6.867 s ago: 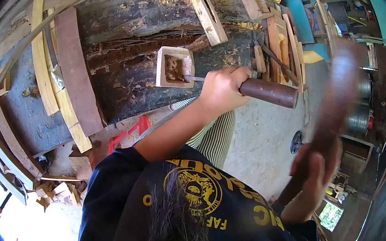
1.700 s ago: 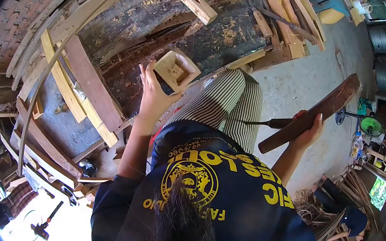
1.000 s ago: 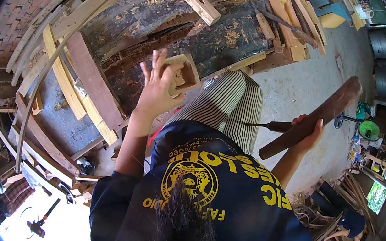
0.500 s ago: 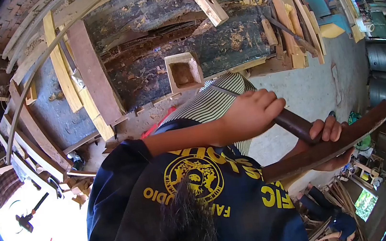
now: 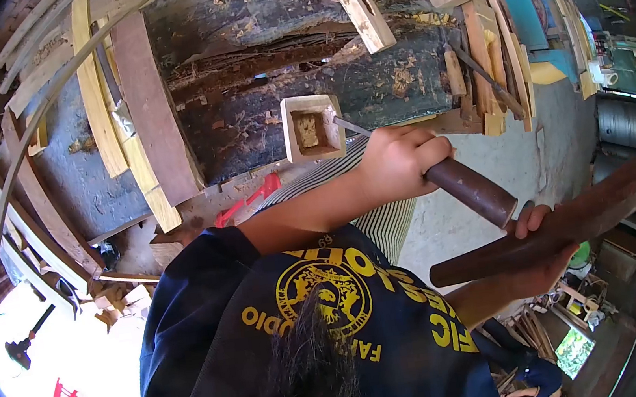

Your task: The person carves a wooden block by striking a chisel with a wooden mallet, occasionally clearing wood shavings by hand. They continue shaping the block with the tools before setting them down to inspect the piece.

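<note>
My left hand [image 5: 402,163] is closed round a chisel [image 5: 473,192] with a thick dark handle. Its metal blade points up and left, the tip at the right rim of a hollowed wooden block [image 5: 316,154]. Wood chips lie inside the square hollow of the block, which sits at the near edge of the dark workbench [image 5: 238,133]. Lower right, my right hand [image 5: 539,239] grips a long dark wooden club [image 5: 605,212] that slants up to the right, close to the end of the chisel's handle.
A brown plank [image 5: 152,112] and yellowish strips [image 5: 97,90] lie across the bench at left. A slotted beam [image 5: 358,7] lies at the top. Wood pieces and a tool with a long shaft [image 5: 490,82] are at the bench's right. A red stool [image 5: 248,199] stands below; another person [image 5: 542,377] is at lower right.
My left hand has left the block, taken the chisel from my right hand and brought its blade up to the block. My right hand now holds only the club.
</note>
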